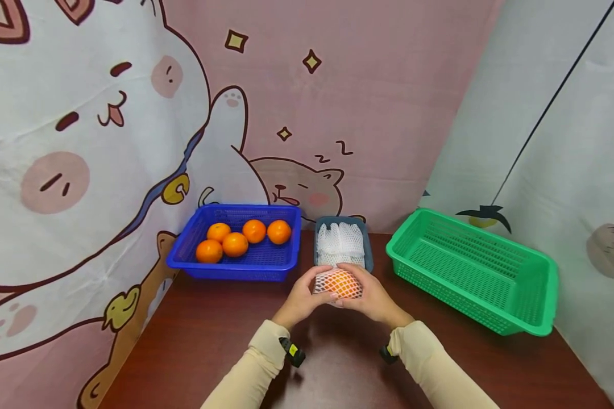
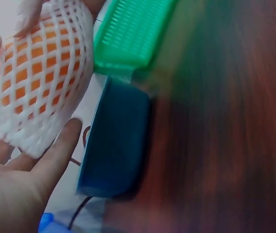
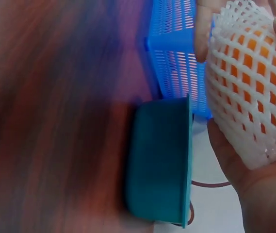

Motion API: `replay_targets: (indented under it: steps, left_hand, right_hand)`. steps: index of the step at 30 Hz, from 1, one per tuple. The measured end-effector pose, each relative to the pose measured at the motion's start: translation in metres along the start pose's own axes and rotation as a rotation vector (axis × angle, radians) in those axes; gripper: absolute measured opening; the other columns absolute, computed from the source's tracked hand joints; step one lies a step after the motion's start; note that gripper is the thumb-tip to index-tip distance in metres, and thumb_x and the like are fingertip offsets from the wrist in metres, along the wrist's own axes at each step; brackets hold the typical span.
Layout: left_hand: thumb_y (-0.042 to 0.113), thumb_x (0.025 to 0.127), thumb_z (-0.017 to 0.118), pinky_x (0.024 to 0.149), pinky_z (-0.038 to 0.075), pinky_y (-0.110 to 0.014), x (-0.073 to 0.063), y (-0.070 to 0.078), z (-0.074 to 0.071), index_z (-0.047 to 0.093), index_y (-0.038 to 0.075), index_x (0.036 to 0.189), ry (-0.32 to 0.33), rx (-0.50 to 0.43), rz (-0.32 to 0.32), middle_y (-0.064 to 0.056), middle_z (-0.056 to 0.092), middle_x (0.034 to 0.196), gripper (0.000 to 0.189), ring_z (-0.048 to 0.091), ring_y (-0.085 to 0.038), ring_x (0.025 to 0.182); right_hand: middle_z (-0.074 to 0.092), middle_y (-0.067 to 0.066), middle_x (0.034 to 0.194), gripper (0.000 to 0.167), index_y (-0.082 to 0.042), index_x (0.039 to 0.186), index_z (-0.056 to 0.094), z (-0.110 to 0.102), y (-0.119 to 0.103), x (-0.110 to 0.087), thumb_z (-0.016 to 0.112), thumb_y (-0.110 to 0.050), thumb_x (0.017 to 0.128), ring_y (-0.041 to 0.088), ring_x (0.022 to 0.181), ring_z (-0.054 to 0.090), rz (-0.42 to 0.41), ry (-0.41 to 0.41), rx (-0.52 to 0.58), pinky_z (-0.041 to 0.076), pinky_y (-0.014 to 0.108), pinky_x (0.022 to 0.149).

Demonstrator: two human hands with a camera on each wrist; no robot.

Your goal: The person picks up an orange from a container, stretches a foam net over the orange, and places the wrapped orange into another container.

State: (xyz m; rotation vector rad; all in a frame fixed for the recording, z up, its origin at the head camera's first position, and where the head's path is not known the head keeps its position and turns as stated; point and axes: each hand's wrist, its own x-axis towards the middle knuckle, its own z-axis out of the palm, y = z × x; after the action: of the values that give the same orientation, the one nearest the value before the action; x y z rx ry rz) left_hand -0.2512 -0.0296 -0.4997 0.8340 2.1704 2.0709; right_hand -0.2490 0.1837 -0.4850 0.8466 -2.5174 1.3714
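Note:
Between my two hands is an orange [image 1: 340,283] inside a white foam net sleeve [image 2: 43,73]. My left hand [image 1: 303,296] holds it from the left, fingers and thumb bent round the net. From the other side my right hand [image 1: 376,297] grips it the same way, and the thumbs come close together at the near side. The orange shows through the diamond holes of the net [image 3: 254,82]. Just behind the hands stands a small dark blue-grey basket [image 1: 369,258] with white foam nets [image 1: 340,241] stacked in it.
At the left stands a blue basket [image 1: 235,272] with several bare oranges [image 1: 235,244]. A green basket [image 1: 460,298] sits at the right, angled on the brown table [image 1: 210,341]. A printed cloth [image 1: 389,113] hangs behind.

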Motion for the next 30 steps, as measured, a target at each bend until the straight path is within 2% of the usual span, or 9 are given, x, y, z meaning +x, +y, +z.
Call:
replay_targets:
  steps: [5,9,13,18,21,25,28,30]
  left_hand:
    - [0.015,0.082,0.079,0.090,0.049,-0.039,0.002,0.005,-0.007,0.057,0.007,0.130,0.016,0.320,0.130,-0.009,0.058,0.123,0.054,0.058,-0.020,0.105]
    - [0.023,0.083,0.079,0.097,0.044,-0.039,0.004,0.009,-0.018,0.064,0.011,0.122,0.044,0.582,0.226,-0.002,0.061,0.121,0.044,0.056,-0.018,0.112]
    - [0.028,0.084,0.077,0.098,0.043,-0.039,0.007,0.012,-0.033,0.066,0.014,0.120,0.063,0.753,0.242,0.002,0.062,0.122,0.039,0.055,-0.018,0.113]
    - [0.032,0.084,0.076,0.094,0.041,-0.043,0.008,0.008,-0.059,0.067,0.016,0.121,0.103,0.949,0.192,0.001,0.062,0.122,0.041,0.055,-0.021,0.112]
    - [0.031,0.084,0.076,0.094,0.040,-0.045,0.005,0.005,-0.075,0.066,0.015,0.124,0.122,1.032,0.133,-0.001,0.062,0.123,0.044,0.055,-0.024,0.112]
    - [0.031,0.085,0.076,0.094,0.039,-0.048,0.000,0.000,-0.094,0.067,0.013,0.122,0.158,1.064,0.063,-0.004,0.064,0.120,0.042,0.057,-0.028,0.109]
    - [0.031,0.087,0.074,0.096,0.036,-0.048,-0.003,-0.005,-0.100,0.069,0.012,0.117,0.169,1.053,0.051,-0.004,0.067,0.114,0.036,0.059,-0.029,0.105]
    - [0.030,0.088,0.072,0.097,0.035,-0.047,-0.004,-0.009,-0.101,0.071,0.013,0.114,0.175,1.037,0.058,-0.004,0.069,0.110,0.031,0.060,-0.029,0.102]
  right_hand:
    - [0.055,0.004,0.131,0.079,-0.015,0.139,0.051,-0.002,0.007,-0.009,0.088,-0.029,0.071,0.020,0.108,0.053,0.028,0.026,-0.008,0.044,0.042,0.088]
    - [0.055,0.000,0.129,0.079,-0.016,0.139,0.051,-0.004,0.014,-0.019,0.088,-0.029,0.070,0.018,0.106,0.053,0.053,0.032,-0.003,0.044,0.039,0.088]
    - [0.056,-0.001,0.127,0.079,-0.018,0.138,0.051,-0.005,0.020,-0.027,0.089,-0.031,0.069,0.018,0.106,0.052,0.079,0.045,-0.003,0.044,0.041,0.088]
    - [0.055,-0.001,0.129,0.080,-0.018,0.139,0.050,-0.005,0.025,-0.031,0.088,-0.033,0.070,0.018,0.107,0.051,0.094,0.043,-0.011,0.043,0.042,0.089]
    - [0.055,-0.001,0.129,0.080,-0.018,0.139,0.050,-0.006,0.025,-0.032,0.089,-0.031,0.070,0.018,0.106,0.051,0.093,0.054,-0.017,0.044,0.040,0.088]
    - [0.056,0.008,0.128,0.078,-0.008,0.137,0.051,-0.013,0.002,-0.032,0.088,-0.018,0.070,0.021,0.103,0.052,0.077,0.059,-0.032,0.044,0.035,0.085]
    - [0.056,0.014,0.128,0.076,-0.004,0.137,0.051,-0.020,-0.015,-0.033,0.087,-0.010,0.070,0.023,0.103,0.052,0.077,0.062,-0.037,0.043,0.032,0.084]
    - [0.055,0.013,0.129,0.076,-0.005,0.137,0.050,-0.020,-0.015,-0.034,0.087,-0.011,0.070,0.023,0.105,0.052,0.079,0.068,-0.038,0.042,0.030,0.086]
